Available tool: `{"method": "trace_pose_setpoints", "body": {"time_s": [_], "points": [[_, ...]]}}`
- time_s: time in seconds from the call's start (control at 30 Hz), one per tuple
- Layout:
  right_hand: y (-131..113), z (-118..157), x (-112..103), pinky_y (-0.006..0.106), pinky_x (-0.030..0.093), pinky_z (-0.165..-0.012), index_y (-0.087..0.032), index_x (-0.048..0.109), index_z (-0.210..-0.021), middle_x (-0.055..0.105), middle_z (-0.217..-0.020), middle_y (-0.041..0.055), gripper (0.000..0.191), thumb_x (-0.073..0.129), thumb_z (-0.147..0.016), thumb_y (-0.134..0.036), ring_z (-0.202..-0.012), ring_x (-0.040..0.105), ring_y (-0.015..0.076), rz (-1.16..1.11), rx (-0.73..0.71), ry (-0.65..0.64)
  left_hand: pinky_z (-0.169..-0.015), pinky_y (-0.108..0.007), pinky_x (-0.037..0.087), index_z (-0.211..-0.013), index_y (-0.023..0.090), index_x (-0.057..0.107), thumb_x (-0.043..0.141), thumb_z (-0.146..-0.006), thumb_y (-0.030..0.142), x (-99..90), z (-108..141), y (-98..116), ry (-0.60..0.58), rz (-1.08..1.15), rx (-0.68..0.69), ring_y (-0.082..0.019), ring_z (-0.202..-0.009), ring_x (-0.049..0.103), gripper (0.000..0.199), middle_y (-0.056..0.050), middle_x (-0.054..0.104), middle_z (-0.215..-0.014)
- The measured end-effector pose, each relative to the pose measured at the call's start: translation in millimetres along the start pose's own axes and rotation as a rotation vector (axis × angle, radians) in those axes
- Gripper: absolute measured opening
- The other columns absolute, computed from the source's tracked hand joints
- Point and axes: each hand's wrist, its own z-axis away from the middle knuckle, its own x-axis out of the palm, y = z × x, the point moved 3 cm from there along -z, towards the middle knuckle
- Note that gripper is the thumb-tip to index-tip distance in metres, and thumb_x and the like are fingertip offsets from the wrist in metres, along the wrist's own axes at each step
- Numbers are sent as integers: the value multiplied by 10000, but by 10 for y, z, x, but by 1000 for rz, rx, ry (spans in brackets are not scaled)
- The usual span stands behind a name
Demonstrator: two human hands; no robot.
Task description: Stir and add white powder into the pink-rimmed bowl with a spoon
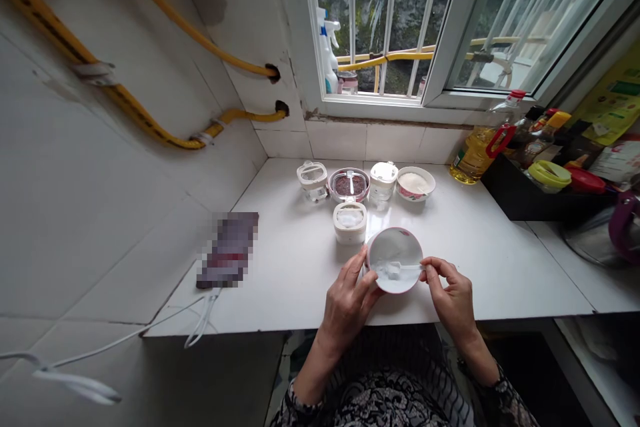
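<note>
Near the counter's front edge, my left hand (349, 297) grips the left rim of a white bowl (403, 245), which is tilted towards me. Between the fingers of my right hand (450, 290) is the handle of a small white spoon (395, 270), its scoop inside the bowl over some white stuff. Just behind the bowl stands a lidded white container (350, 223). Farther back are a clear container (313, 181), a bowl of dark red contents (344, 187) with a small spoon on top, another white-lidded container (384, 180) and a flowered bowl of white grains (415, 183).
A blurred dark flat object (229, 250) with a white cable lies at the left on the white counter (285, 267). An oil bottle (473, 150), a black box (517, 190) of bottles and a pot with a purple handle (625, 223) stand at the right.
</note>
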Motion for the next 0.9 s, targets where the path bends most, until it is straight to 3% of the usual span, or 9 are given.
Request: {"method": "trace_pose_setpoints", "body": {"time_s": [0.27, 0.4, 0.53, 0.77, 0.9], "points": [[-108, 4, 38, 345, 540, -686, -229, 731, -840, 706, -648, 34, 183, 556, -886, -252, -757, 639, 234, 62, -121, -77, -892, -400, 629, -1001, 187, 593, 583, -968, 262, 2, 2, 2, -6, -2, -6, -301, -1168, 679, 82, -228, 649, -1311], [-101, 7, 68, 314, 511, -604, -222, 734, -824, 703, -636, 46, 196, 562, -865, -307, -782, 646, 248, -59, 86, -94, -886, -400, 631, -996, 190, 588, 585, -967, 263, 2, 4, -1, -14, 2, -13, -304, -1176, 677, 78, -226, 642, -1321], [-81, -40, 49, 327, 516, -636, -202, 716, -803, 664, -597, 20, 220, 594, -834, -382, -616, 611, 195, -238, 269, -68, -890, -396, 631, -1041, 195, 592, 601, -958, 250, 4, 4, -11, -16, 28, -25, -297, -1197, 669, 99, -218, 640, -1329], [-52, -116, 60, 316, 499, -602, -184, 718, -758, 640, -565, 15, 226, 666, -753, -405, -567, 569, 168, -420, 399, -106, -939, -420, 612, -1061, 202, 585, 635, -932, 229, 20, 25, -45, -29, 81, -88, -309, -1257, 635, 141, -219, 618, -1371], [-75, -279, 88, 308, 497, -591, -178, 720, -761, 652, -562, 18, 206, 692, -739, -381, -555, 561, 156, -512, 393, -94, -945, -424, 611, -1068, 214, 578, 661, -905, 211, 37, 49, -76, -42, 98, -137, -306, -1263, 635, 183, -206, 614, -1386]]}}
